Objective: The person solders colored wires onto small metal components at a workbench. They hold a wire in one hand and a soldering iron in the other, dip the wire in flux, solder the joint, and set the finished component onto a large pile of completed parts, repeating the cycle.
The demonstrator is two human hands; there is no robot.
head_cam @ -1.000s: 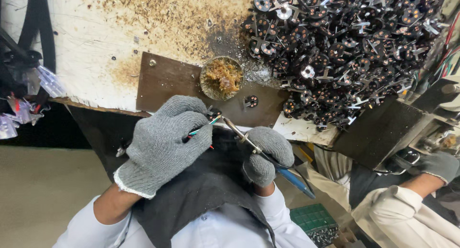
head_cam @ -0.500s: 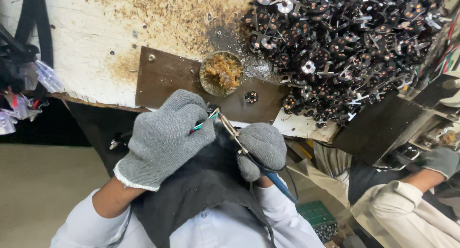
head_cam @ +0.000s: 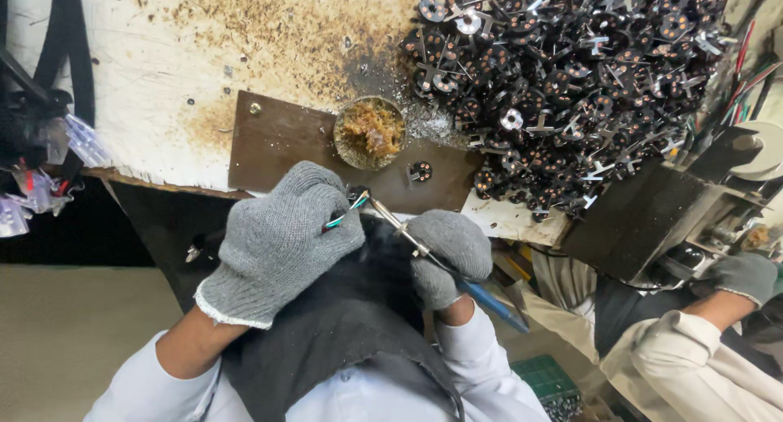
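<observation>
Both my hands wear grey knit gloves. My left hand (head_cam: 281, 243) pinches a small black part with thin coloured wires (head_cam: 349, 208) at the edge of a brown metal plate (head_cam: 277, 141). In my right hand (head_cam: 444, 255) is a soldering iron (head_cam: 408, 241) with a blue handle, its tip touching the part beside my left fingers. A round tin of brownish flux (head_cam: 371, 131) sits on the plate just above my hands. One loose black part (head_cam: 420, 172) lies on the plate to the tin's right.
A big heap of black round parts with metal pins (head_cam: 571, 71) covers the stained white bench at upper right. Another person's gloved hand (head_cam: 742, 275) and sleeve are at the right edge. Black cables and clear bags (head_cam: 37, 153) hang at left.
Both hands stay together at the plate's edge; the view has shifted slightly. The iron's tip remains at the part held by my left fingers.
</observation>
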